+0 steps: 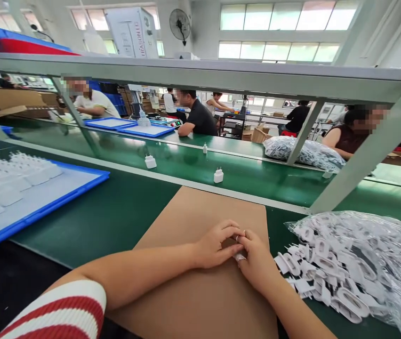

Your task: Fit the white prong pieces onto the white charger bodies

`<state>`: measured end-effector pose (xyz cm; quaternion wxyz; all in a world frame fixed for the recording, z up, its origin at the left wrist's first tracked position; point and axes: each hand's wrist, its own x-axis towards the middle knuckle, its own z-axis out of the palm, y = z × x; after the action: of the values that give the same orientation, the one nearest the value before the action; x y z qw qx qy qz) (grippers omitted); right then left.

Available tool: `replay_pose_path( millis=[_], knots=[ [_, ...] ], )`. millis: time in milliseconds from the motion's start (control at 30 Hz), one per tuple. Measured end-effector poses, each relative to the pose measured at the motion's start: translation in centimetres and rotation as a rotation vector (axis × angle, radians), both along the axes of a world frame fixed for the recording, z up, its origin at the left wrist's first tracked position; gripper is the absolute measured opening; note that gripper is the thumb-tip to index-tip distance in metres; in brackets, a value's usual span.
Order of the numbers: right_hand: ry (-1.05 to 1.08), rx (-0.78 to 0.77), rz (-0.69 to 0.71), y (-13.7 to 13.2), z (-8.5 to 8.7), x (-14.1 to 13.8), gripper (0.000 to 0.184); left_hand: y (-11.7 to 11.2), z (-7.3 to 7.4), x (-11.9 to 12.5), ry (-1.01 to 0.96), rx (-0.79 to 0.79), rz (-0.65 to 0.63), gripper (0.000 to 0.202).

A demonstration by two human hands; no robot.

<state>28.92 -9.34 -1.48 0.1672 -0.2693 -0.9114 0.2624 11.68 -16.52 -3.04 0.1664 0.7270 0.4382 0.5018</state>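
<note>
Both my hands meet over a brown cardboard sheet (200,221) on the green bench. My left hand (214,245) curls its fingers toward my right hand (255,261), and together they pinch a small white part (240,257) between the fingertips. Most of that part is hidden by my fingers. Just right of my right hand lies a heap of white plastic parts (327,273) spilling from a clear bag (380,245).
A blue tray (62,193) holding several white chargers lies at the left. Three white chargers (218,175) stand on the green conveyor belt (186,162) beyond a grey frame rail (200,75). Other people sit across the belt; another bag of parts (302,153) lies there.
</note>
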Motion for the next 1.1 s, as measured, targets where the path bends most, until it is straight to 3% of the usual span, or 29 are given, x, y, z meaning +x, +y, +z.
replay_pose_path(
  millis=[333, 567, 733, 833, 1100],
  knots=[
    [-0.061, -0.132, 0.002, -0.3, 1.2, 0.0, 0.015, 1.0, -0.7, -1.0, 0.189, -0.030, 0.066, 0.020],
    [-0.017, -0.600, -0.015, -0.8, 1.9, -0.1, 0.013, 0.9, -0.3, -1.4, 0.215, 0.018, 0.052, 0.023],
    [-0.137, -0.894, 0.035, -0.4, 3.4, 0.5, 0.035, 0.7, 0.0, -1.2, 0.259, 0.052, 0.020, 0.022],
    [-0.208, -0.945, 0.079, -0.1, 4.2, 0.9, 0.045, 0.8, -0.1, -1.0, 0.289, 0.082, 0.030, 0.018],
    [-0.270, -1.000, 0.114, 0.1, 4.0, 1.1, 0.045, 1.0, -0.3, -0.7, 0.310, 0.192, 0.068, 0.011]
  ],
)
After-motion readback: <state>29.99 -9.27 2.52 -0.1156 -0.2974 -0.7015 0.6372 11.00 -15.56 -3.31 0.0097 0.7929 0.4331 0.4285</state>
